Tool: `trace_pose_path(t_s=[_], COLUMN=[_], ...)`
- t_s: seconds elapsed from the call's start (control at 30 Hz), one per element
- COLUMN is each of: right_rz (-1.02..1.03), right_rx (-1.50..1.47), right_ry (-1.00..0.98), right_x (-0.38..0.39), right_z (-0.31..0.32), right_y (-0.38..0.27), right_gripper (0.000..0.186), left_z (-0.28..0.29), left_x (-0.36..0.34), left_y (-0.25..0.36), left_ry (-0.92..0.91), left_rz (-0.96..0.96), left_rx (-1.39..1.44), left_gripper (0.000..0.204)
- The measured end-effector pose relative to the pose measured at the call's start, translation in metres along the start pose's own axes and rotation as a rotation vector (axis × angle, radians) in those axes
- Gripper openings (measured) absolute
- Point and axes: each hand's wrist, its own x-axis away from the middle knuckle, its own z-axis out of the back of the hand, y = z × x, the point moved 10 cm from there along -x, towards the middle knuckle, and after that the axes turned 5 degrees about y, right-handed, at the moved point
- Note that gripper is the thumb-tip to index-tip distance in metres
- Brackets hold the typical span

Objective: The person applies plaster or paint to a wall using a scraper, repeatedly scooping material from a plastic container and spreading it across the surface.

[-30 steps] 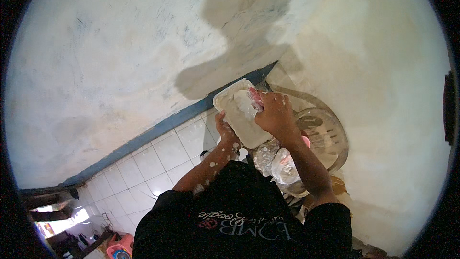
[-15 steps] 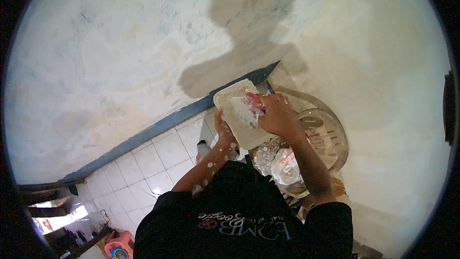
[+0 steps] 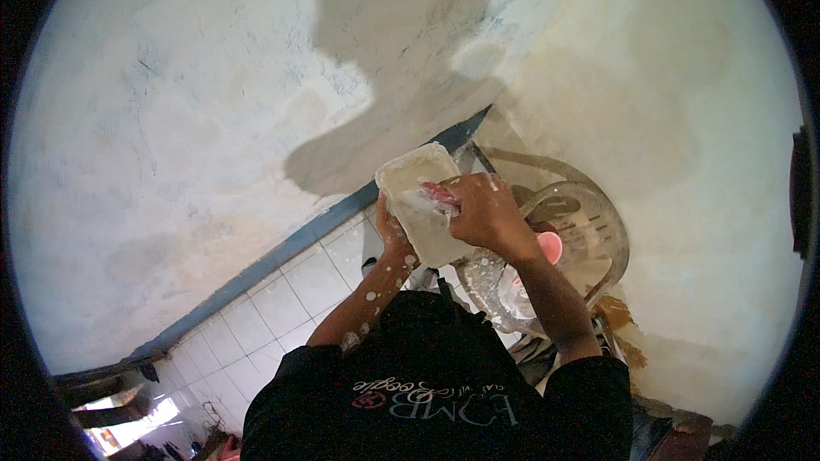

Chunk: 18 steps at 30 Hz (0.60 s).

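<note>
A whitish rectangular tub (image 3: 440, 252), smeared inside with pale paste, is held up in front of me. My left hand (image 3: 395, 235) grips its left side, fingers partly hidden against the wall of the tub. Over the opening, my right hand (image 3: 489, 213) is closed round a red-handled tool (image 3: 439, 195) coated in white. The tool's working end is in the paste-smeared tub, too blurred to tell its kind. White spatters dot my left hand and forearm.
Beyond my right forearm stands a stained plastic chair (image 3: 617, 243) with a pink cup (image 3: 550, 248) at it. A patchy wall (image 3: 196, 137) with a blue-grey base strip (image 3: 282, 243) runs along the left, meeting another wall (image 3: 675, 230) at a corner. White tiles (image 3: 252, 324) cover the floor.
The tool and my right hand have shifted slightly left and down over the tub. The pink cup beside my right forearm now shows. My shadow on the wall has moved left.
</note>
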Motion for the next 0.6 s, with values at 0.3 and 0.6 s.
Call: trace_pose_path(t_s=[0.3, 0.6], right_rz=[-0.052, -0.077], right_rx=[0.039, 0.091], right_ry=[0.11, -0.009], right_x=[-0.017, -0.021], right_z=[0.005, -0.012], right_y=[-0.015, -0.024], right_gripper=[0.028, 0.026], left_z=[-0.001, -0.005], left_x=[-0.003, -0.007], left_y=[0.013, 0.022], left_ry=[-0.104, -0.245], left_rz=[0.041, 0.055], left_rx=[0.06, 0.05], left_gripper=[0.064, 0.061])
